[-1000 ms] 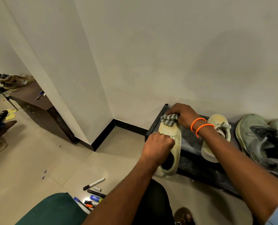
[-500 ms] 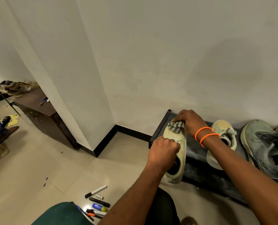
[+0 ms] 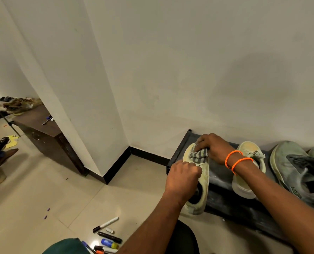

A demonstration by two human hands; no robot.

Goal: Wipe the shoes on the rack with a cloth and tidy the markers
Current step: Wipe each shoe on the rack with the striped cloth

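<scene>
A pale yellow shoe (image 3: 203, 182) lies at the left end of the black rack (image 3: 220, 173). My left hand (image 3: 183, 176) grips its side near the opening. A grey striped cloth (image 3: 199, 155) is bunched on the shoe's toe, and my right hand (image 3: 213, 146), with orange bands at the wrist, holds it there. The matching shoe (image 3: 247, 154) stands to the right, partly behind my right forearm. A grey-green sneaker (image 3: 291, 167) follows it. Several markers (image 3: 107, 235) lie scattered on the floor at the lower left of the rack.
A white pillar juts out at the left, with a dark wooden cabinet (image 3: 40, 129) behind it carrying shoes and a pen. A green cushion edge (image 3: 64, 246) shows at the bottom. Another person's foot (image 3: 2, 156) is at the far left. Beige tiled floor spreads between.
The view has tilted up, so the rack and hands sit lower in the frame. My right hand with the cloth has shifted slightly on the shoe's toe; the left hand keeps its grip.
</scene>
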